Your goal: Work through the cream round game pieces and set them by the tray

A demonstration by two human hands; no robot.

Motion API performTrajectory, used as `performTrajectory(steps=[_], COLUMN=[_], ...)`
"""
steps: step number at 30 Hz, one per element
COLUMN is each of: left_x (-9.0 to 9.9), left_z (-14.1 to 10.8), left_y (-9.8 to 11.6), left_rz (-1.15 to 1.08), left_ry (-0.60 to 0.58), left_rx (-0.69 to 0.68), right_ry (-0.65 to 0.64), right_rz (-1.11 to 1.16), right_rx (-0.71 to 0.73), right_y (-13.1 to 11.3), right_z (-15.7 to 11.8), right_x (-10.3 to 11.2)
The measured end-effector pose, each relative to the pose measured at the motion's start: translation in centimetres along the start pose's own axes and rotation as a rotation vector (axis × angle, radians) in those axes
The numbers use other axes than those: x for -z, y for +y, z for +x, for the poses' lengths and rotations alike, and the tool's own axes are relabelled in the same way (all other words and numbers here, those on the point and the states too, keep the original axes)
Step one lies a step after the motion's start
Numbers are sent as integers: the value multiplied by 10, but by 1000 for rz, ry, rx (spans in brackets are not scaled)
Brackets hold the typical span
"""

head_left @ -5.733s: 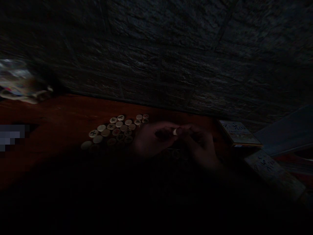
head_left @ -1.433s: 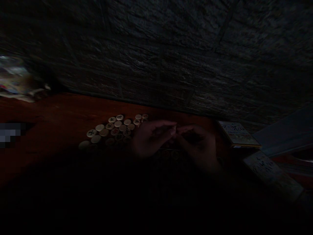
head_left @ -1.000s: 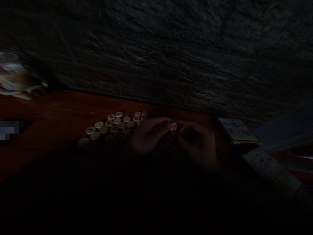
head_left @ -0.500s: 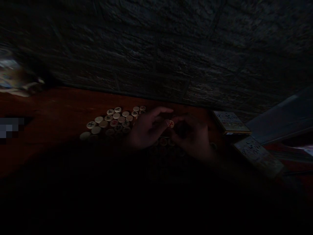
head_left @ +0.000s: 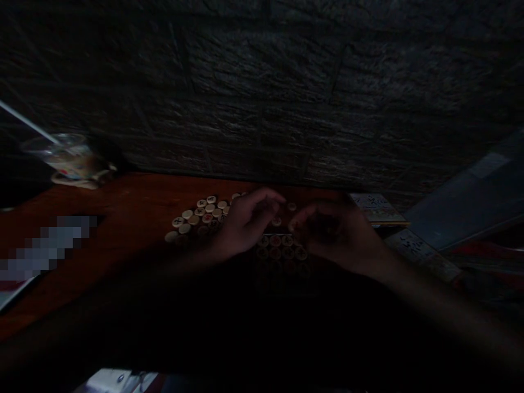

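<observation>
Round pale pieces with black or red characters point(head_left: 207, 217) lie loosely grouped on the reddish table, left of my left hand point(head_left: 245, 221). That hand is curled with its fingers apart; nothing shows in its grip. My right hand point(head_left: 339, 232) pinches a round piece point(head_left: 292, 224) between thumb and fingertip. Two single pieces, one beyond point(head_left: 292, 207) and one nearer point(head_left: 277, 221), sit between the hands. Below them, rows of round pieces point(head_left: 275, 252) are lined up side by side, the nearest rows very dim. My right hand partly covers the rows' right end.
A plastic cup with a straw point(head_left: 73, 158) stands at the left back. A blurred-out flat object point(head_left: 49, 251) lies on the table point(head_left: 135, 202) at left. Two printed boxes point(head_left: 376, 207) point(head_left: 417, 251) are at right. A stone wall point(head_left: 262, 120) rises behind.
The hands have drawn apart; my right hand has moved right with a piece. My left hand has let go of the piece both were touching. The view has shifted, showing more of the left side.
</observation>
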State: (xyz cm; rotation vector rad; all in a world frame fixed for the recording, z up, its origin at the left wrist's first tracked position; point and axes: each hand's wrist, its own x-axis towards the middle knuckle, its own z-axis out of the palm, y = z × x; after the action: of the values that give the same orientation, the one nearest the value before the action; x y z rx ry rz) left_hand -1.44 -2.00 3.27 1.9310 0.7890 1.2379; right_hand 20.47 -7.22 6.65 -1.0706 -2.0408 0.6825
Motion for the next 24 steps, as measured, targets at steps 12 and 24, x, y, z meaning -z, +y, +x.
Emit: performTrajectory(steps=[12,24], left_x=[21,21], left_z=[-61,-78], left_y=[36,26], left_rz=[415,371], left_ry=[-141,-276], left_rx=[-337,-374], right_ry=[-150,-196], right_rz=[-28,-167], right_rx=[10,17], right_y=[1,6], right_z=[-58,-64], right_x=[-16,-21])
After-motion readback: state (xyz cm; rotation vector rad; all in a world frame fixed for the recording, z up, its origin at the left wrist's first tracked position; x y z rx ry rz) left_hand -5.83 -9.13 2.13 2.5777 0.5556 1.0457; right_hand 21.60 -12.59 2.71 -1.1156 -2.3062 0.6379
